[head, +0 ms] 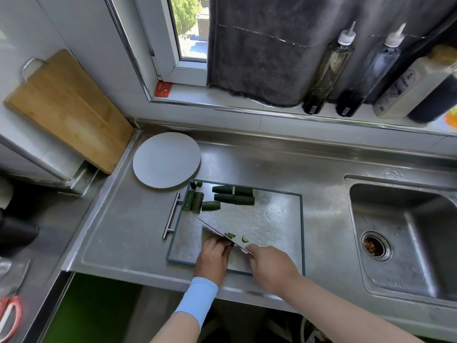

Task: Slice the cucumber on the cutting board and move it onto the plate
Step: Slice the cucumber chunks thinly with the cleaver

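**Knife down at the near edge of the cutting board**

I see my right hand point(272, 268) wrapped around the handle of the knife point(217, 233), whose blade runs away to the left across the cutting board point(272, 219). My left hand point(214, 258) sits just left of the blade at the board's near edge, fingers curled down onto a piece of cucumber; I can only make out a bit of green at the fingertips, so I cannot tell how much it holds. A light blue sleeve point(197, 305) covers the left forearm.

Just right of the blade, a small cut slice point(244, 239) lies on the board. The rest of the cucumber pieces point(220, 198) are at the board's far left corner: two short upright-looking chunks side by side, a short piece next to them, and longer lengths lying flat beyond. The two small end tips point(196, 184) are at the very corner.

The plate point(167, 159) rests on the bench point(123, 231) just beyond the board's far left corner, with no cucumber on it. A bar handle point(173, 216) runs along the board's left side. To the right of the board is the sink point(408, 243). Left of the plate, a wooden board point(66, 110) leans against the wall. Bottles point(329, 70) stand on the windowsill, well beyond the board.
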Motion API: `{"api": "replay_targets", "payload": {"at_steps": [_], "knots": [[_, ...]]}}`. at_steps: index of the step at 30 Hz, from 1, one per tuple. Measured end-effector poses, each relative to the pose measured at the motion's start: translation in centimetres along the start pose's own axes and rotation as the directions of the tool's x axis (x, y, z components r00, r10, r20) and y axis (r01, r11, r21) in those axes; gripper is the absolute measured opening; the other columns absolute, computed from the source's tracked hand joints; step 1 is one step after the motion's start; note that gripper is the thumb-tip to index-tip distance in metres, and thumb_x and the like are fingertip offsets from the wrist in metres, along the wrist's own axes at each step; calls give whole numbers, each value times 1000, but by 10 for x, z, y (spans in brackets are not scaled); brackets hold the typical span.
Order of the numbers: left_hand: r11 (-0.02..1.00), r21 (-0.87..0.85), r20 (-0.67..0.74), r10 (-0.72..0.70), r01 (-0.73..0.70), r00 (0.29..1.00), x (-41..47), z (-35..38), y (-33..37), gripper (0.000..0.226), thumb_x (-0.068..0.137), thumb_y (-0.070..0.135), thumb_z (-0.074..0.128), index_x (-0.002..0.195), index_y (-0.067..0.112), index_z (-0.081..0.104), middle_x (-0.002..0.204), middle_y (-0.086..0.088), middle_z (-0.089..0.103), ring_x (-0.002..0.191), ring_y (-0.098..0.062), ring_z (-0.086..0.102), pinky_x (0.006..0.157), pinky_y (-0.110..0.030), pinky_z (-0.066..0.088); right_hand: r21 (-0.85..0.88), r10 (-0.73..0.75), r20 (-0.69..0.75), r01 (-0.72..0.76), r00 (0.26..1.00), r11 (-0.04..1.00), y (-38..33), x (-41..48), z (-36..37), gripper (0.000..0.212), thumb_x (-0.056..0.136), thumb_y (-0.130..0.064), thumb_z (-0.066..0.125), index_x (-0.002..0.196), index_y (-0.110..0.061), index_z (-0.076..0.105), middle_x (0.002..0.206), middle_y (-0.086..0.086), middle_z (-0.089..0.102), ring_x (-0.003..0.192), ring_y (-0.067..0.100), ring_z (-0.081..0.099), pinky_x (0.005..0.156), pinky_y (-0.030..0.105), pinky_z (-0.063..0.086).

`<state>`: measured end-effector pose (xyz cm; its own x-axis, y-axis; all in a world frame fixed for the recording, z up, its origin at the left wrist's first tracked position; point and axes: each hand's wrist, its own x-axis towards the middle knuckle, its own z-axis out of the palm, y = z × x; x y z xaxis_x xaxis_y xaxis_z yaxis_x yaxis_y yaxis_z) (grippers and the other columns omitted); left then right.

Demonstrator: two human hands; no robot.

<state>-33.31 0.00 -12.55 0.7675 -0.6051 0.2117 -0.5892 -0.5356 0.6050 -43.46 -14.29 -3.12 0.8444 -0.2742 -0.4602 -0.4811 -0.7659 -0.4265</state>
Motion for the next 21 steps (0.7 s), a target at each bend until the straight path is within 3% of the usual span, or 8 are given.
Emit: {"api": "replay_targets", "payload": {"at_steps": [3, 9, 15, 21], "knots": [[1000, -8, -12, 11, -11, 1000, 1, -2, 1, 20, 73, 3, 80, 89, 11, 73, 94, -5, 66, 91, -15, 55, 82, -19, 43, 8, -27, -28, 27, 999, 1000, 1, -7, -2, 27, 105, -30, 35, 117, -27, 59, 86, 2, 68, 76, 25, 60, 69, 35, 47], [1000, 3, -17, 20, -20, 1000, 1, -2, 1, 22, 71, 2, 81, 89, 12, 73, 94, -5, 66, 90, -14, 54, 81, -19, 43, -15, -38, -34, 37, 999, 999, 2, -10, -3, 24, 105, -30, 35, 111, -26, 58, 77, -4, 58, 69, 23, 51, 62, 34, 38], [1000, -13, -35, 7, -7, 999, 1, -1, 0, 24, 69, 2, 82, 89, 12, 74, 93, -4, 68, 90, -14, 56, 82, -18, 43, 22, 7, 2, -7, 1000, 1000, -4, -6, -2, 26, 104, -29, 35, 117, -27, 57, 86, 4, 66, 75, 26, 59, 70, 38, 50], [999, -30, -36, 21, -22, 999, 2, -3, -5, 23, 69, 1, 82, 87, 13, 74, 94, -3, 67, 90, -12, 58, 82, -18, 46, 1, 3, 11, -3, 1000, 1000, -7, -2, -4, 24, 104, -29, 35, 112, -25, 57, 87, 4, 65, 75, 26, 57, 70, 38, 49]]}}
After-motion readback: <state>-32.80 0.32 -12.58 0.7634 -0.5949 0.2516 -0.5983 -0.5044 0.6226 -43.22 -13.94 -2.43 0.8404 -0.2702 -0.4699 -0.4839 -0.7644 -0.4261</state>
